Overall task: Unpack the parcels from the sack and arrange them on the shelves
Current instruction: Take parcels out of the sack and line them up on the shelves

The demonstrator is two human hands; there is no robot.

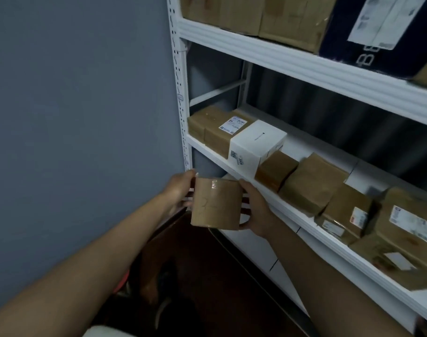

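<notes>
Dim, bluish light around me, deep shadow behind the shelf (304, 69), glare on my parcel's tape (213, 186) — soft blur throughout, edges bowed.

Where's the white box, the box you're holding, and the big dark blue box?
white box (258, 138): head view, top face.
held brown parcel (216, 203): head view, front face.
dark blue box (348, 40): head view, front face.

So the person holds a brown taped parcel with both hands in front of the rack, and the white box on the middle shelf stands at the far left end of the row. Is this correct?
Not quite. In the head view both hands, left hand and right hand, do hold the brown taped parcel, but the white box is not at the far left end: brown labelled parcels sit to its left.
</notes>
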